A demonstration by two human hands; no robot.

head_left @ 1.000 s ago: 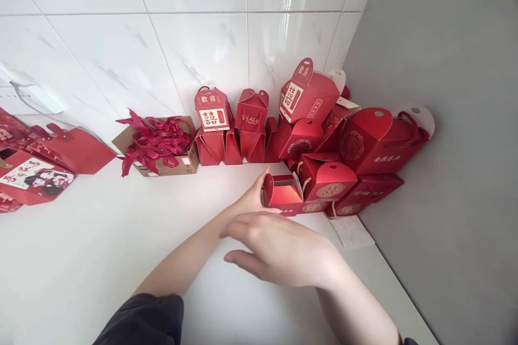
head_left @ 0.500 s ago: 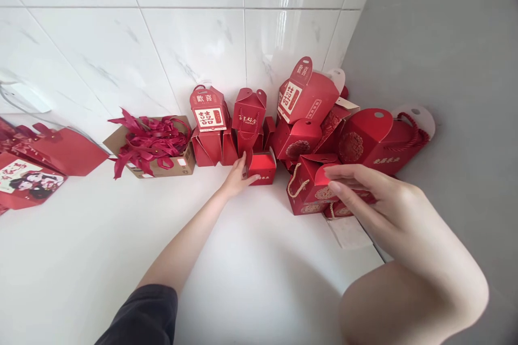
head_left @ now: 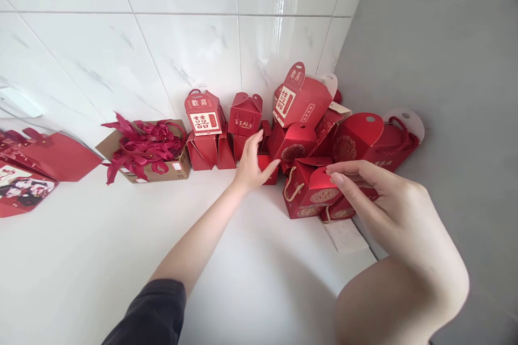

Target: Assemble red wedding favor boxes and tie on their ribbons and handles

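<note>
My left hand [head_left: 253,167], fingers raised and thumb spread, is in front of a small red gift box [head_left: 270,176] and covers much of it. Behind that hand stands a red gift box with gold lettering [head_left: 245,110]. On the right, my right hand [head_left: 382,202] pinches the rounded top flap of a red gift box with a cream rope handle [head_left: 309,188], thumb and fingers meeting at the flap's edge. That box bears a round gold pattern. Part of the flap's edge is hidden by the fingertips.
Left of the boxes, a cardboard box [head_left: 172,171] holds crimson ribbons [head_left: 148,145]. A white-labelled red box [head_left: 204,118] sits atop others. More red boxes [head_left: 305,99] pile up in the right corner against the grey wall [head_left: 429,54]. Red bags [head_left: 60,156] stand far left.
My left hand has lifted from the small red gift box's side and moved right and up across its front, fingers opening. My right hand keeps nearly the same place at the flap.
</note>
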